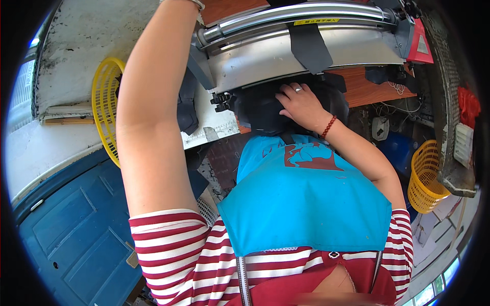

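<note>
My left arm (153, 92) stretches forward past the top edge, so the left hand is out of view beyond the machine's left side. My right hand (303, 107), with a ring and a red bead bracelet, rests with fingers apart on a pile of black sheet pieces (260, 109) in front of my apron. No piece is visibly gripped in it. On the machine's metal plate (245, 65), just ahead of that hand, lies a dark flat cut piece (310, 48). Its far end passes under the shiny metal roller (301, 13).
More dark pieces lie by the machine's left side (188, 104) and at its right (385, 75). A yellow basket (106, 97) stands left of my arm, another yellow basket (426, 176) at the lower right. A blue door panel (76, 224) is at left, a grey post (449, 102) at right.
</note>
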Motion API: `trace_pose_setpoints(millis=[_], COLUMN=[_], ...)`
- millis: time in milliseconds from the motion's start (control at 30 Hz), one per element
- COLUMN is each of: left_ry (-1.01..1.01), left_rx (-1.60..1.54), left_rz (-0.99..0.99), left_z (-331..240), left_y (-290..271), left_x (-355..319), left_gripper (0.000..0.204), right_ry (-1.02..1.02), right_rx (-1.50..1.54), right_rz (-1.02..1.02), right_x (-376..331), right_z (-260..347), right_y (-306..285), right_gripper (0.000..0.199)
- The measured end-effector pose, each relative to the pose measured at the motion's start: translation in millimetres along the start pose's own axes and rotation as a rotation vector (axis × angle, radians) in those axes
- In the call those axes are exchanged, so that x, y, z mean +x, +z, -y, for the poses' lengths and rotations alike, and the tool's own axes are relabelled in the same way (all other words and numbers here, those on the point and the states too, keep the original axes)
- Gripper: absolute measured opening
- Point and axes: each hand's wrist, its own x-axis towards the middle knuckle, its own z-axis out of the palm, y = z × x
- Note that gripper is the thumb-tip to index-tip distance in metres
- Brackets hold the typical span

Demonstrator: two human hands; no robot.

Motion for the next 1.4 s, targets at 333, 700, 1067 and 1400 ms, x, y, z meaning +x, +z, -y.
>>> trace_pose_setpoints(millis=[333, 700, 1067, 1400], left_ry=[0.155, 0.521, 0.075, -0.032], left_rx=[-0.318, 0.605, 0.312, 0.459], left_rz=[-0.078, -0.054, 0.402, 0.484], left_z=[-31.7, 97.0, 137.7, 86.4], left_y=[-86.2, 41.1, 70.4, 60.3], left_x=[-24.4, 29.3, 42.8, 11.2], left_gripper=[0.045, 0.040, 0.022, 0.036], right_ry=[0.191, 0.591, 0.426, 0.033], right_rx=[0.647, 0.641, -0.067, 0.192], right_rz=[-0.154, -0.225, -0.311, -0.331], right_x=[-0.5, 57.5, 45.0, -9.5], right_z=[2.9, -34.6, -37.7, -5.8], right_y=[-46.2, -105.6, -108.3, -50.6], right_gripper=[0.014, 0.018, 0.013, 0.016])
